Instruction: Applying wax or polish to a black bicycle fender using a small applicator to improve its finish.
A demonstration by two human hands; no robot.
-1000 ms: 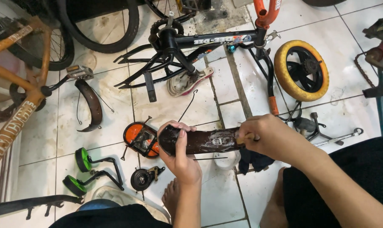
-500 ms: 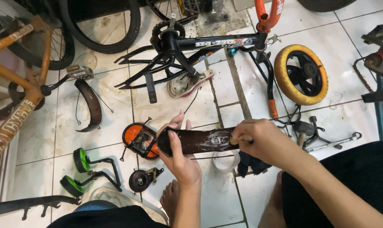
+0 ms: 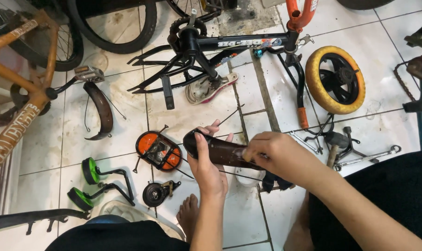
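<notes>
White tile floor (image 3: 127,116) showing grime and dark grout lines, light reflecting off it evenly. Bike parts lying all over: black frame (image 3: 229,44) along the top edge, yellow-tyred wheel (image 3: 334,79) toward the right edge, orange bike (image 3: 20,93) leaning at the left edge.

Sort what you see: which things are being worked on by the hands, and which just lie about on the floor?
In hand: dark brown mudguard, left hand, right hand.

Lying about: orange reflector, green training wheels, yellow wheel, black bike frame, second mudguard, sandal.
</notes>
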